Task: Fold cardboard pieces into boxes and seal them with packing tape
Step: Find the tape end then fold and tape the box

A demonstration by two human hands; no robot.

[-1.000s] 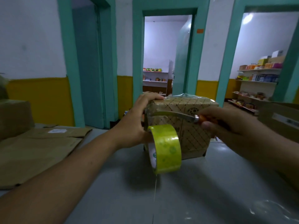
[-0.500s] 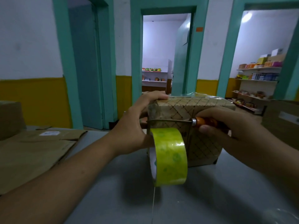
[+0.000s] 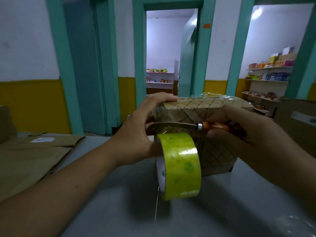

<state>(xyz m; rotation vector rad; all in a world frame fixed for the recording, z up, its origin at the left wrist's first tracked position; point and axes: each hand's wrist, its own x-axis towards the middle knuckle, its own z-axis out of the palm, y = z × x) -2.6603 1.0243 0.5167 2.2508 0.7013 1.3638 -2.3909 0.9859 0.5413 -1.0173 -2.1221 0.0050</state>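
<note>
On the grey table (image 3: 222, 211), near its middle, we are working on one patterned cardboard box (image 3: 217, 151). It is already folded up and closed, with clear tape shining across its top and down the near left corner.

Our left hand (image 3: 136, 134) is gripping that corner, fingers curled over the top edge. The palm is sitting against the yellow-green tape roll (image 3: 181, 165), which is up on edge just in front of the box. Whether this hand is also pinching the roll or its strip, we cannot tell.

Our right hand (image 3: 239, 134) is clamped round the wooden handle of a knife (image 3: 174, 124). The blade is lying across the box front, its hooked tip at the strip just above the roll.

We are judging this as the cutting step: box formed, tape laid, strip not yet severed. Left to do: cut, press the tail down, then start on the remaining stock.

To the left, flat cardboard pieces (image 3: 30, 159) are lying unfolded on the table, one with a white label. Another brown box (image 3: 295, 120) is sitting at the right edge. Behind are white-and-yellow walls and teal door frames, with stocked shelves (image 3: 268, 77) showing through the doorways.
</note>
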